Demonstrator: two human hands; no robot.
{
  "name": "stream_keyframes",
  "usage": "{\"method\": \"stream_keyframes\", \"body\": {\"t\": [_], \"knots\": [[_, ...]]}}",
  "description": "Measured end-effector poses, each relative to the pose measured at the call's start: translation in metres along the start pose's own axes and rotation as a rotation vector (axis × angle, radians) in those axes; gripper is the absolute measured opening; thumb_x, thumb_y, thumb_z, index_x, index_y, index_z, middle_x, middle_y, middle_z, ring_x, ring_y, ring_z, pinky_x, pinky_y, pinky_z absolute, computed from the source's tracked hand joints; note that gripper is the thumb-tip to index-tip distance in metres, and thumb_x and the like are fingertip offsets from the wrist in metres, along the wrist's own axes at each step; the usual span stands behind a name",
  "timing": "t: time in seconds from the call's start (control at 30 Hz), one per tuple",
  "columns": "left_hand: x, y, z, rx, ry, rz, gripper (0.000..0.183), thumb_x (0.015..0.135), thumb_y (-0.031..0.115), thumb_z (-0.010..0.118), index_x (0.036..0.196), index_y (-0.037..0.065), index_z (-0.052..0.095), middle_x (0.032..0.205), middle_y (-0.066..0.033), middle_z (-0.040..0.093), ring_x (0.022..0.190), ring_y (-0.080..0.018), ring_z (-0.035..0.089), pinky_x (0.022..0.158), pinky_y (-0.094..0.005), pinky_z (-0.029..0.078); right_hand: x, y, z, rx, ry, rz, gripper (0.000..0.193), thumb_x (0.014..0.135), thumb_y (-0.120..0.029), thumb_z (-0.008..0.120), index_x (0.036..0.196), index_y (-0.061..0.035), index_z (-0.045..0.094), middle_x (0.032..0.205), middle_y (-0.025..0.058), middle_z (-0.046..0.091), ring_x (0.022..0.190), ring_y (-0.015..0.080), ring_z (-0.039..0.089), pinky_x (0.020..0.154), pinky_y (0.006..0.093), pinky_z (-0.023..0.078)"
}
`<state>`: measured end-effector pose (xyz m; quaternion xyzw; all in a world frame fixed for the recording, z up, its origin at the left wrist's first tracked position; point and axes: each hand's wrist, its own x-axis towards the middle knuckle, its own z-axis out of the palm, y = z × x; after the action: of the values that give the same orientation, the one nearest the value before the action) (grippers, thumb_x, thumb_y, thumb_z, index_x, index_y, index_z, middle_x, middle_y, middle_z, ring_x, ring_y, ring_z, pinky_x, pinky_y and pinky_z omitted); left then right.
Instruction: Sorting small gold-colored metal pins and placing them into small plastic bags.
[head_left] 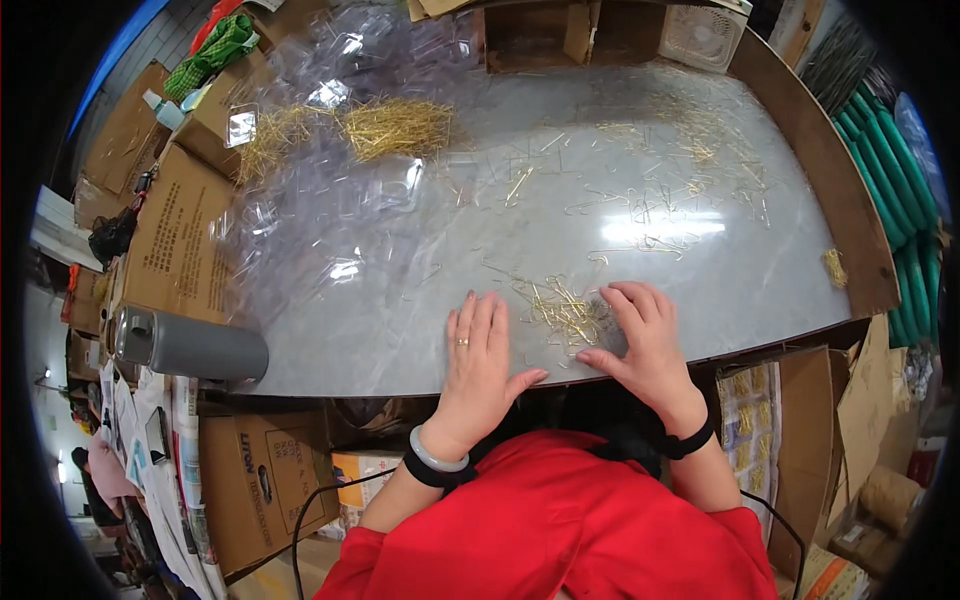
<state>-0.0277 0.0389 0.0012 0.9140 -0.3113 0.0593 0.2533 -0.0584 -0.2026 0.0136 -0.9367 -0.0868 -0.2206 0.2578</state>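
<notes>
A small loose pile of thin gold-coloured wire hooks lies near the front edge of the grey tabletop. My left hand rests on the table to the left of the pile, fingers stretched out and thumb pointing toward the pile. Curved at the pile's right side, my right hand has its thumb and fingers apart, the fingertips beside the outermost hooks. I see nothing held in either hand. More hooks are scattered beyond my right hand, and a thick heap of gold wire pieces lies at the far left.
Many clear plastic packs cover the table's left side. A grey bottle lies at the left front edge. Far back stand a cardboard organiser and a small white fan. A brown raised board borders the right side.
</notes>
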Motion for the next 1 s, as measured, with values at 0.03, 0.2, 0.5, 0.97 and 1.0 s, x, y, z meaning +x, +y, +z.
{"method": "stream_keyframes", "body": {"t": [0.03,0.2,0.5,0.97,1.0], "knots": [[0.001,-0.002,0.000,0.022,-0.018,-0.014,0.090,0.086,0.030,0.078,0.151,-0.008,0.029,0.155,-0.0270,0.034,0.146,-0.0468,0.028,0.120,-0.0555,0.025,-0.001,0.001,-0.001,-0.019,-0.032,-0.030,0.036,0.082,-0.012,0.076,0.116,-0.0092,0.066,0.123,0.0084,0.062,0.112,0.0318,0.057,0.096,0.0386,0.046],[0.016,-0.001,0.003,-0.023,-0.133,0.030,0.089,0.088,0.032,0.075,0.153,-0.006,0.029,0.157,-0.0257,0.033,0.148,-0.0442,0.027,0.122,-0.0568,0.021,-0.004,0.006,0.017,0.028,-0.083,-0.167,0.029,0.081,-0.009,0.067,0.111,-0.0106,0.070,0.114,0.0021,0.067,0.104,0.0256,0.059,0.094,0.0387,0.046],[0.018,-0.006,0.008,-0.106,-0.130,0.121,0.063,0.095,0.011,0.063,0.152,-0.001,0.037,0.154,-0.0211,0.042,0.147,-0.0405,0.034,0.122,-0.0553,0.021,-0.001,0.005,0.025,0.070,0.052,0.039,0.043,0.091,-0.022,0.071,0.127,-0.0010,0.059,0.122,0.0161,0.064,0.118,0.0359,0.055,0.102,0.0474,0.042],[0.015,0.009,0.020,0.030,0.112,0.087,0.066,0.083,0.035,0.079,0.132,-0.002,0.054,0.138,-0.0182,0.050,0.137,-0.0371,0.043,0.117,-0.0540,0.031,0.051,-0.007,0.036,0.067,-0.367,-0.051,0.055,0.100,-0.034,0.059,0.143,-0.0012,0.046,0.143,0.0185,0.054,0.141,0.0428,0.040,0.118,0.0583,0.027],[0.015,0.007,0.023,0.030,0.115,0.090,0.065,0.083,0.032,0.079,0.133,-0.002,0.053,0.138,-0.0187,0.049,0.137,-0.0378,0.042,0.117,-0.0541,0.031,0.051,-0.007,0.037,0.112,-0.391,-0.090,0.054,0.100,-0.033,0.060,0.142,-0.0021,0.047,0.141,0.0176,0.055,0.141,0.0418,0.042,0.118,0.0580,0.028]]}}
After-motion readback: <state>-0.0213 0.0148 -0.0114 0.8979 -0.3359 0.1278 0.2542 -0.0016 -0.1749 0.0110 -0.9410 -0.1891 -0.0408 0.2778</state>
